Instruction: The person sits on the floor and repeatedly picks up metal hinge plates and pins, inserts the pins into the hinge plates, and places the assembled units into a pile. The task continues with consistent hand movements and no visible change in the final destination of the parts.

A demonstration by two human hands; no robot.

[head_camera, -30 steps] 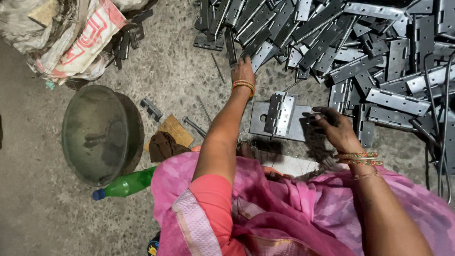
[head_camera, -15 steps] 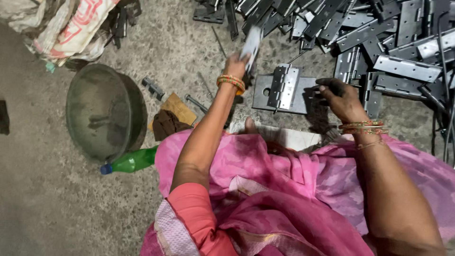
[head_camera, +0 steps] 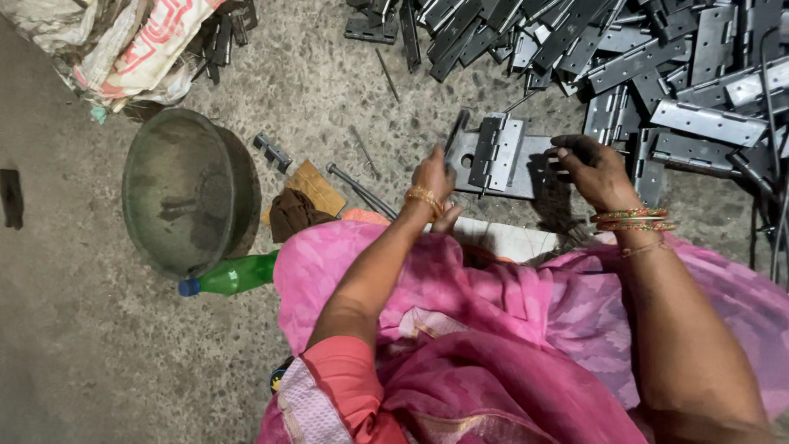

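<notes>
My left hand (head_camera: 433, 175) grips a thin dark metal piece (head_camera: 455, 131) that sticks up past its fingers, right at the left edge of a flat grey metal plate (head_camera: 526, 173) on the floor. A folded steel hinge (head_camera: 496, 153) lies on that plate. My right hand (head_camera: 590, 168) has its fingers curled over the plate's right edge, beside the hinge; what it holds is hidden. Both wrists wear bangles. Pink cloth covers my lap below.
A big heap of steel hinges (head_camera: 657, 57) fills the upper right. A round metal bowl (head_camera: 187, 191), a green plastic bottle (head_camera: 234, 275), a wooden block (head_camera: 316, 187), a brown rag (head_camera: 292, 214) and loose rods (head_camera: 362, 191) lie left. Sacks (head_camera: 123, 45) at top left.
My left hand drew back from the hinge heap, carrying a metal piece down to the plate's left edge. My right hand stayed at the plate. The view shifted.
</notes>
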